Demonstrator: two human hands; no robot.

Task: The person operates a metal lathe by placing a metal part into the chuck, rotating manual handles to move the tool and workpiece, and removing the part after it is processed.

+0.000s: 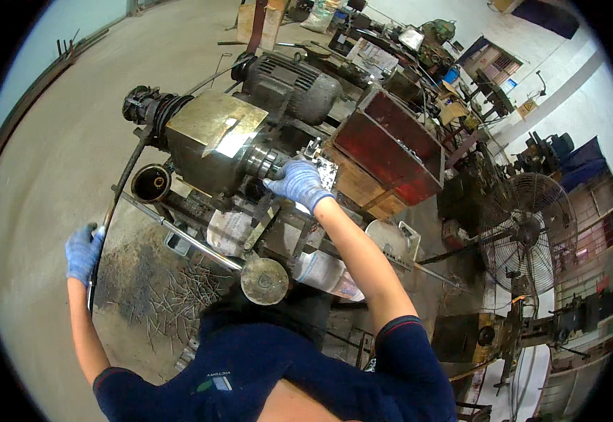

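Observation:
My left hand [84, 254], in a blue knit glove, is closed around a long dark lever [125, 181] that runs up to the left end of the machine's spindle. My right hand [299, 184], gloved the same way, is at the front of the shiny metal chuck [261, 162]. Its fingers are curled, and whatever lies in them is hidden from view. The chuck sticks out of a box-shaped headstock [215, 116] with a worn brassy cover. Just beyond my right hand sits a small metal tool block [313, 149].
An electric motor [292, 84] stands behind the headstock. A red metal bin [391, 144] rests on a wooden box [356, 179] at right. Thin metal rods [183, 302] lie scattered on the floor. Nearer me are a round metal disc [264, 281] and, far right, a large fan [528, 232].

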